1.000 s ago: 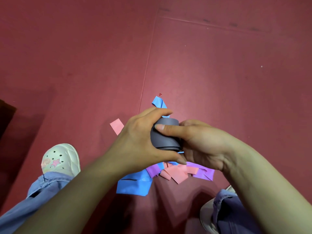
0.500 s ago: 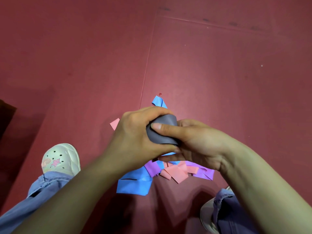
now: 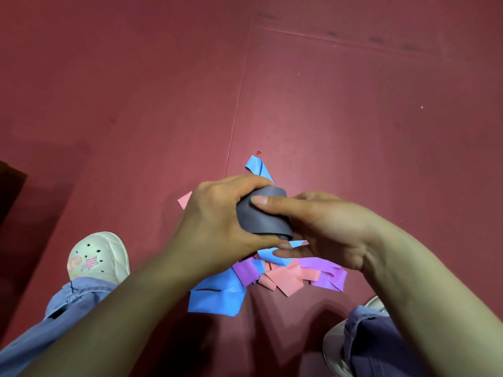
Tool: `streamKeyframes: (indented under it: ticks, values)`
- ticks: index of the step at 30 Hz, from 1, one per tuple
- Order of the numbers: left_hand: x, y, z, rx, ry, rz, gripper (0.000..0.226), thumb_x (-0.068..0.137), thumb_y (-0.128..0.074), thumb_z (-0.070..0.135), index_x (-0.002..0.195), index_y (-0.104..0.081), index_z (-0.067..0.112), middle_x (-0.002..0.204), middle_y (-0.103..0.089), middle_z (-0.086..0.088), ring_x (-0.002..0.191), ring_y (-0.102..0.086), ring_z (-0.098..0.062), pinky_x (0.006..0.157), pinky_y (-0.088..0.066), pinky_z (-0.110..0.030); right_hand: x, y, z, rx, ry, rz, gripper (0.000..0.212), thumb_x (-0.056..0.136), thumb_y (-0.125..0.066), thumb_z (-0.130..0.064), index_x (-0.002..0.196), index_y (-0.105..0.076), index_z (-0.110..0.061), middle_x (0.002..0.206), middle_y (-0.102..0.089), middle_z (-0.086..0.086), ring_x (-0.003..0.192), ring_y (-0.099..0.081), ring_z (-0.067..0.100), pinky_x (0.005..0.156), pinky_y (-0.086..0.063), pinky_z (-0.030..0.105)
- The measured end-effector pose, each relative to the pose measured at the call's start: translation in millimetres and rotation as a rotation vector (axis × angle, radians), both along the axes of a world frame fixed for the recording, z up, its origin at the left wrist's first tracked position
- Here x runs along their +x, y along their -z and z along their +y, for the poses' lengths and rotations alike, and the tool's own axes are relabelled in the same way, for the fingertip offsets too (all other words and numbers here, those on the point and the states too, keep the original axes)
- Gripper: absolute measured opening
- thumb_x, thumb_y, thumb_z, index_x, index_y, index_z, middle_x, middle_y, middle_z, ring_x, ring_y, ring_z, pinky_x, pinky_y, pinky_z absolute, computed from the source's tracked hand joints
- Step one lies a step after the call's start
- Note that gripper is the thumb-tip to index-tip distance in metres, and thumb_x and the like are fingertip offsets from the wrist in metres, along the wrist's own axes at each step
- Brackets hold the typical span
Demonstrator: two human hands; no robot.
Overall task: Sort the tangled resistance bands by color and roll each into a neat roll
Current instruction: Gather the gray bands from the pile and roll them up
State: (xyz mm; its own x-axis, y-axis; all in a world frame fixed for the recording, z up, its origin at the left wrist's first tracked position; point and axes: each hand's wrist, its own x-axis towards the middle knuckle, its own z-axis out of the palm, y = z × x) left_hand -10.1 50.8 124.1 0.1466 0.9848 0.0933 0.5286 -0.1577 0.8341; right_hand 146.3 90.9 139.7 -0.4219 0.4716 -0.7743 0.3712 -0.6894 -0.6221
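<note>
A dull red matte floor crossed by thin seams, a dark brown object at the left edge.

open red floor ahead, band pile underneath, white shoe left, perhaps furniture far left

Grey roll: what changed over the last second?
The grey roll tilted slightly as the left hand curled further over it. Both the left and the right hand kept their grip. The pile of bands on the floor stayed put.
</note>
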Motion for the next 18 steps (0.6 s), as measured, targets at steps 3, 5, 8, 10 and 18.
streamKeyframes:
  ticks: [3,5,8,10,18]
  values:
    - [-0.4,-0.7,-0.1,-0.051,0.021,-0.015,0.055,0.05,-0.085,0.042,0.1,-0.069,0.026,0.087,-0.07,0.013,0.08,-0.064,-0.005,0.07,-0.051,-0.025,1.7,-0.1,0.7,-0.054,0.089,0.049,0.056,0.05,-0.079,-0.04,0.093,-0.073,-0.005,0.083,-0.07,0.012,0.067,-0.064,0.019,0.07,-0.055,0.03]
    - [-1.0,-1.7,0.2,-0.14,-0.005,-0.055,0.073,0.042,-0.084,0.053,0.11,-0.064,0.035,0.098,-0.068,0.017,0.092,-0.064,-0.002,0.078,-0.051,-0.022,3.1,-0.4,1.7,-0.094,0.13,0.081,0.058,0.05,-0.079,-0.036,0.099,-0.071,-0.008,0.09,-0.072,0.013,0.072,-0.067,0.022,0.067,-0.058,0.029]
    - [-3.7,-2.1,3.1,-0.207,-0.026,-0.141,0.07,0.037,-0.077,0.06,0.103,-0.063,0.039,0.096,-0.068,0.019,0.093,-0.064,-0.002,0.081,-0.052,-0.025,6.1,-1.1,3.9,-0.158,0.178,0.127,0.068,0.048,-0.079,-0.036,0.111,-0.068,-0.012,0.099,-0.071,0.011,0.08,-0.066,0.022,0.076,-0.058,0.035]
    - [-5.5,-3.4,4.0,-0.209,-0.037,-0.199,0.062,0.039,-0.079,0.056,0.096,-0.065,0.037,0.091,-0.07,0.016,0.088,-0.065,-0.005,0.079,-0.054,-0.029,6.4,-2.0,4.6,-0.174,0.171,0.157,0.066,0.05,-0.078,-0.037,0.111,-0.068,-0.015,0.101,-0.07,0.009,0.084,-0.064,0.023,0.089,-0.053,0.041]
    - [-6.5,-6.0,2.6,-0.089,-0.112,-0.071,0.061,0.037,-0.093,0.044,0.088,-0.059,0.042,0.082,-0.07,0.012,0.079,-0.063,-0.009,0.071,-0.05,-0.029,5.1,-3.0,3.9,-0.057,0.074,0.023,0.068,0.045,-0.081,-0.046,0.098,-0.072,-0.005,0.086,-0.068,0.014,0.084,-0.068,0.024,0.083,-0.057,0.036]
